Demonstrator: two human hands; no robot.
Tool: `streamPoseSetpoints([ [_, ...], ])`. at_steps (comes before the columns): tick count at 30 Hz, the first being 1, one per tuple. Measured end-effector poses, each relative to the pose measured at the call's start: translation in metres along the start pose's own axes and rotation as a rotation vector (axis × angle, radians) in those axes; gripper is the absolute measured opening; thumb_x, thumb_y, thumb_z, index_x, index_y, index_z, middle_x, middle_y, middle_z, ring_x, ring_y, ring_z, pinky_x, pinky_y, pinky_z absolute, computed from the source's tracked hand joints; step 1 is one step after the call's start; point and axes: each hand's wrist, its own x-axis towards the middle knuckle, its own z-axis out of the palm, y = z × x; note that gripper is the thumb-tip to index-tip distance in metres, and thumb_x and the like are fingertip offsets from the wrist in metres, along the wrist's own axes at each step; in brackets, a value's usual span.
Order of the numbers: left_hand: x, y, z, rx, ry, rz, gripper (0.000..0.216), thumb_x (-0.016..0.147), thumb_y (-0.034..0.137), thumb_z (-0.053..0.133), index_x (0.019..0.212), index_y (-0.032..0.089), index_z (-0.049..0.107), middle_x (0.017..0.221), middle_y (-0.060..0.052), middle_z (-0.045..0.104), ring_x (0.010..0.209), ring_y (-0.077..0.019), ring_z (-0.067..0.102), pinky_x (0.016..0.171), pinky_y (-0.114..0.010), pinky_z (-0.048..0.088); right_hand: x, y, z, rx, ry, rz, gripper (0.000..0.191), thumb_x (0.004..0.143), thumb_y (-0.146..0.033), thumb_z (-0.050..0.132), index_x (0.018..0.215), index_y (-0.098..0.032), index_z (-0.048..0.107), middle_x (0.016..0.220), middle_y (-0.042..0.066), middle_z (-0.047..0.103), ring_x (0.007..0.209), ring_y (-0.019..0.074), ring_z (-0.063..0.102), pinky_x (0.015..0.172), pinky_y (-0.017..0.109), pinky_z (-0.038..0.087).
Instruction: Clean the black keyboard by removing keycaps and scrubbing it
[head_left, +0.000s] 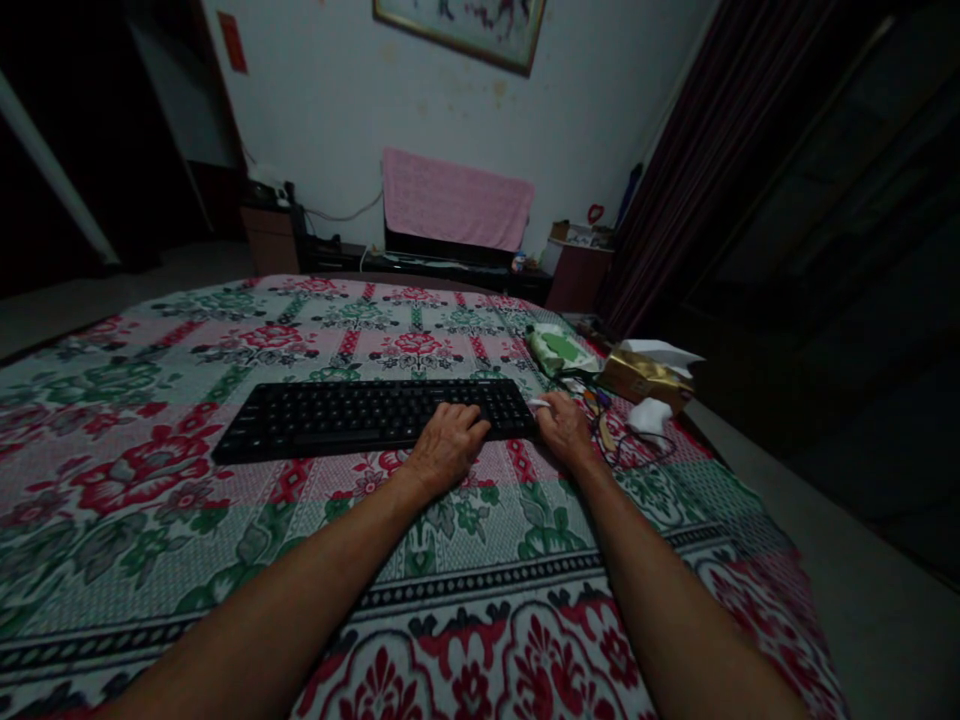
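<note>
A black keyboard (360,415) lies flat on a bed covered with a red, green and white floral spread (150,480). My left hand (448,445) rests on the keyboard's right front edge, fingers curled over the keys. My right hand (564,428) sits just past the keyboard's right end, closed over a small white object (537,403), of which only a sliver shows. What the white object is cannot be told.
Right of my hands lie tangled cables (622,440), a gold tissue box (645,378), a white crumpled tissue (649,414) and a green-and-white packet (561,349). Beyond the bed stands a screen draped with a pink cloth (456,208). Dark curtains (675,170) hang at right.
</note>
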Motion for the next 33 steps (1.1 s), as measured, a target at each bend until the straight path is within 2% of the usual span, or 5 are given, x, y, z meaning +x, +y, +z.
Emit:
streamPoseSetpoints([
  [4, 0.001, 0.000, 0.001, 0.014, -0.011, -0.001, 0.025, 0.087, 0.021, 0.042, 0.106, 0.018, 0.058, 0.107, -0.010, 0.057, 0.097, -0.0218, 0.048, 0.082, -0.038, 0.037, 0.002, 0.002, -0.003, 0.051, 0.052, 0.051, 0.026, 0.079, -0.024, 0.042, 0.093, -0.017, 0.063, 0.085, 0.006, 0.063, 0.081, 0.0184, 0.056, 0.076, 0.030, 0.044],
  [13, 0.001, 0.000, 0.000, 0.030, -0.018, 0.002, 0.026, 0.087, 0.021, 0.042, 0.108, 0.018, 0.058, 0.109, -0.009, 0.057, 0.098, -0.0215, 0.048, 0.083, -0.038, 0.037, 0.001, -0.015, -0.001, 0.056, -0.059, -0.098, 0.024, 0.071, -0.016, 0.047, 0.081, -0.018, 0.068, 0.081, 0.006, 0.060, 0.079, 0.0173, 0.056, 0.075, 0.029, 0.044],
  [22, 0.000, -0.002, 0.002, 0.007, -0.011, 0.010, 0.026, 0.087, 0.021, 0.043, 0.109, 0.018, 0.057, 0.112, -0.010, 0.056, 0.100, -0.0216, 0.048, 0.084, -0.038, 0.037, -0.001, -0.006, -0.001, 0.067, -0.047, 0.053, 0.020, 0.071, -0.022, 0.048, 0.072, -0.018, 0.067, 0.074, 0.004, 0.060, 0.070, 0.0167, 0.056, 0.069, 0.028, 0.045],
  [28, 0.000, -0.002, 0.001, 0.005, -0.017, 0.007, 0.026, 0.086, 0.021, 0.045, 0.109, 0.019, 0.057, 0.112, -0.010, 0.056, 0.100, -0.0217, 0.048, 0.084, -0.039, 0.037, 0.001, -0.011, 0.004, 0.085, -0.034, -0.053, 0.026, 0.073, -0.018, 0.045, 0.084, -0.020, 0.068, 0.084, 0.005, 0.062, 0.080, 0.0171, 0.058, 0.077, 0.028, 0.045],
  [33, 0.001, -0.002, 0.001, 0.016, -0.026, 0.008, 0.026, 0.087, 0.023, 0.043, 0.109, 0.019, 0.058, 0.112, -0.009, 0.056, 0.099, -0.0216, 0.048, 0.084, -0.038, 0.037, -0.001, -0.012, 0.001, 0.027, -0.060, -0.044, 0.022, 0.071, -0.019, 0.047, 0.076, -0.018, 0.068, 0.077, 0.005, 0.060, 0.075, 0.0174, 0.056, 0.073, 0.029, 0.044],
])
